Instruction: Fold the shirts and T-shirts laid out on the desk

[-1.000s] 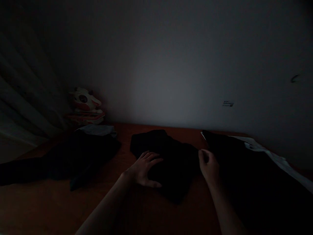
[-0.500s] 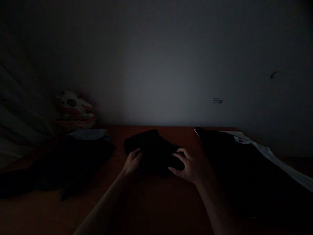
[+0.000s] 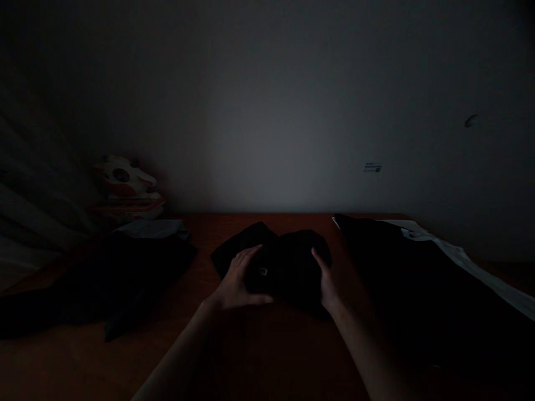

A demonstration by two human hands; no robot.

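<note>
A bunched black garment (image 3: 292, 267) rests on the wooden table right in front of me, too dark for its exact kind to show. A small pale tag or logo (image 3: 263, 272) shows on it. My left hand (image 3: 237, 284) is spread at its left side, fingers over the cloth and thumb stretched out along the near edge. At the right side, my right hand (image 3: 329, 284) grips the garment, thumb on top and the other fingers hidden behind or under the fabric.
Dark clothing (image 3: 125, 273) with a grey piece lies to the left. On the right is a large black garment (image 3: 409, 289) over white cloth (image 3: 468, 267). A cow-like figure (image 3: 125, 175) stands at the back left by a curtain (image 3: 37, 184). A wall (image 3: 276, 122) rises behind the table (image 3: 259, 356).
The right part of the black garment has been folded or turned over, and the pale tag now shows. My left hand has spread and moved right; my right hand has turned to grip the side.
</note>
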